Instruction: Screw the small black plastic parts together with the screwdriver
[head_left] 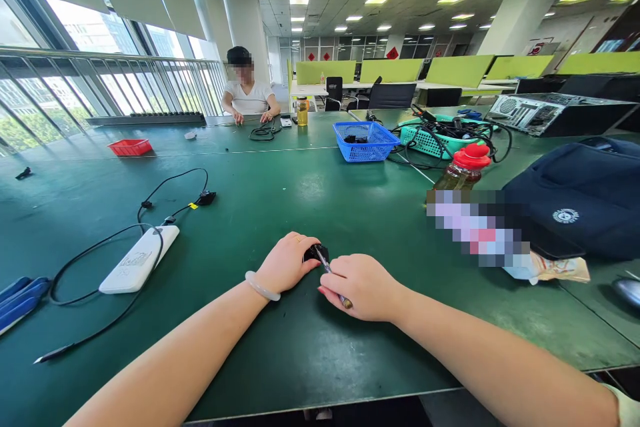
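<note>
My left hand [289,259] wears a pale bracelet and rests low over the green table, its fingers closed around a small black part [311,253]. What kind of part it is cannot be made out, as the fingers cover much of it. My right hand [367,287] grips a slim screwdriver [346,302], whose rounded rear end sticks out below the fingers. The metal shaft points up and left, and its tip meets or lies over the black part. Both hands are close together near the table's front edge.
Left lie a white power bank [137,260] with a looping black cable and blue gloves [21,297]. Ahead stand a blue basket [367,152], a green basket [430,141] with cables, and a red-lidded bottle [463,167]. A dark bag [580,193] is right. A person [249,95] sits opposite.
</note>
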`<action>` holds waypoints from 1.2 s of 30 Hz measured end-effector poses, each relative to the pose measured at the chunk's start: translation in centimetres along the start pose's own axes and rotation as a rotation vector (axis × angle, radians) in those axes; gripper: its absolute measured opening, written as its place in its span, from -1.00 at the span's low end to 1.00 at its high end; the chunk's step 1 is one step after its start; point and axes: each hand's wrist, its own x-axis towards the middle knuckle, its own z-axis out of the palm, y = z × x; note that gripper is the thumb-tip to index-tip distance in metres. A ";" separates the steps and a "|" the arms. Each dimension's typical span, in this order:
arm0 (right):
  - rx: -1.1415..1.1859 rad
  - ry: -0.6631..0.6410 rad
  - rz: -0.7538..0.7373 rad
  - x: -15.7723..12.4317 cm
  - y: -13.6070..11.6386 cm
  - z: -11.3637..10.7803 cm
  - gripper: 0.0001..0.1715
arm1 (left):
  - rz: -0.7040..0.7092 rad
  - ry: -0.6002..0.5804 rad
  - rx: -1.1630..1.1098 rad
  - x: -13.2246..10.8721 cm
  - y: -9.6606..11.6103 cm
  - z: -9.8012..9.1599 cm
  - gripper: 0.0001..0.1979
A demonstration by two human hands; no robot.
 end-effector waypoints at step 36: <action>0.035 -0.335 -0.057 -0.3 0.1 -0.2 -0.74 | 0.024 -0.004 -0.014 0.3 -0.5 -0.2 -0.70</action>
